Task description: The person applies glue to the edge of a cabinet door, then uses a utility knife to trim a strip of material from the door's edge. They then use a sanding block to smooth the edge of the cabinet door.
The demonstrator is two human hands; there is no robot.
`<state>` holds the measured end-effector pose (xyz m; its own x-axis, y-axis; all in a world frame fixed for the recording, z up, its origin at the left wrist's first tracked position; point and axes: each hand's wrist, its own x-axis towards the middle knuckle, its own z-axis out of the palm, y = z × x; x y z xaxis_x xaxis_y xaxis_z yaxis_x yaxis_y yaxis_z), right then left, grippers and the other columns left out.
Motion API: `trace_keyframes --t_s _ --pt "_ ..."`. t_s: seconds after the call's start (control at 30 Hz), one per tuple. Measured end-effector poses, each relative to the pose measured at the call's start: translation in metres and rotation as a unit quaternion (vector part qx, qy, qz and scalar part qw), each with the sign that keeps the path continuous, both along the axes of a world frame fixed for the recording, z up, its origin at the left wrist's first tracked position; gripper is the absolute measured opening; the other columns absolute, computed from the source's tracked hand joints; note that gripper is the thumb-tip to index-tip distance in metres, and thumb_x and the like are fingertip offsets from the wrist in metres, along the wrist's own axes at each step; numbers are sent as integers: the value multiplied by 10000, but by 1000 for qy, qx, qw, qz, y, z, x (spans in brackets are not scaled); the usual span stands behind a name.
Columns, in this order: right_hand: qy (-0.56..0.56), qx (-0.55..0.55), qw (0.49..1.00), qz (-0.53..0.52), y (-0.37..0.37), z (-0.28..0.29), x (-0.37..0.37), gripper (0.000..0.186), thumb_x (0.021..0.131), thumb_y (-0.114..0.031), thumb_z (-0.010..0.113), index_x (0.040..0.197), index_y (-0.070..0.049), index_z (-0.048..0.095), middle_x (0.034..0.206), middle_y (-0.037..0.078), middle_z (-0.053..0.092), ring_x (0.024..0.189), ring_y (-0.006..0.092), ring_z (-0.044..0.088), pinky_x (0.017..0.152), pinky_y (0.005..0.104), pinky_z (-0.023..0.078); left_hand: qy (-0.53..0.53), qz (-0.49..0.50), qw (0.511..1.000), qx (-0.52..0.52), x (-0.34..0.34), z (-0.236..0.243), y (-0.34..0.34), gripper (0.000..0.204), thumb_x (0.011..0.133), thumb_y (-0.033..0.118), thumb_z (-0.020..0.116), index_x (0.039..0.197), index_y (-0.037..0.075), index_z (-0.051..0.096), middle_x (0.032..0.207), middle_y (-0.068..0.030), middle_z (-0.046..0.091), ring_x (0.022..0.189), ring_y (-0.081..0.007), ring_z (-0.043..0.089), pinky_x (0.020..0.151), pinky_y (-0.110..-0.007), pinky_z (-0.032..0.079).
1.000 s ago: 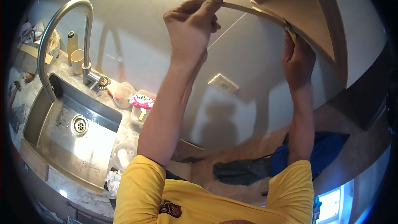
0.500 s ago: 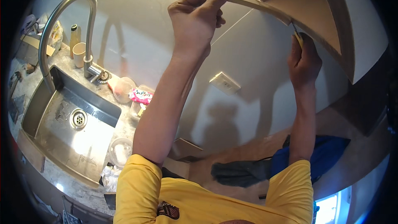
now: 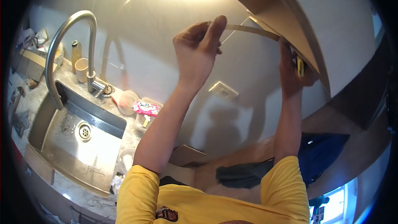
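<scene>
Right hand (image 3: 290,71) moved to strip (image 3: 253,30) | long axis left-right | dips rightward

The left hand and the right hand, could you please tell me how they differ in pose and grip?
The left hand pinches the thin strip near one end; the right hand meets it further along, beside the cabinet. The right hand holds a yellow tool; the left hand shows none. Both are bare and raised.
</scene>
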<state>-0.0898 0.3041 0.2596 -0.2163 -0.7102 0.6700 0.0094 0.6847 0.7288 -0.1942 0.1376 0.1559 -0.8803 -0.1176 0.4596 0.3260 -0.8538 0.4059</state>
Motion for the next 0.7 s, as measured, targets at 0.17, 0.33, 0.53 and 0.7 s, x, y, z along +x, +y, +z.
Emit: trace_keyframes --t_s 0.17,0.33,0.53,0.7 --pt "-38 -33 993 103 30 5 -10 159 837 -48 689 993 -17 683 917 76 695 801 204 680 719 325 533 -10 132 982 -137 2 -9 -14 562 895 489 630 695 -35 666 537 -26 533 506 -80 518 515 -221 435" --pt "-164 -274 912 259 -7 -63 4 306 684 18 722 959 -61 616 800 83 638 623 210 645 529 307 510 -57 250 938 -232 23 -19 -47 577 928 452 604 675 -66 643 524 -45 535 516 -90 505 521 -246 408" --pt "-355 -640 668 137 -5 -254 33 255 831 -143 726 997 -23 573 797 162 640 667 226 625 601 339 501 132 338 918 -162 124 -17 -18 326 999 170 469 952 -95 653 760 -149 676 681 -182 648 648 -285 509" --pt "-605 -642 470 30 7 -394 61 400 903 -342 607 1085 -8 488 871 269 633 871 461 618 703 489 486 159 252 941 -159 129 29 32 467 1003 132 444 1416 -47 322 1351 -245 473 1191 -329 550 806 -402 587"
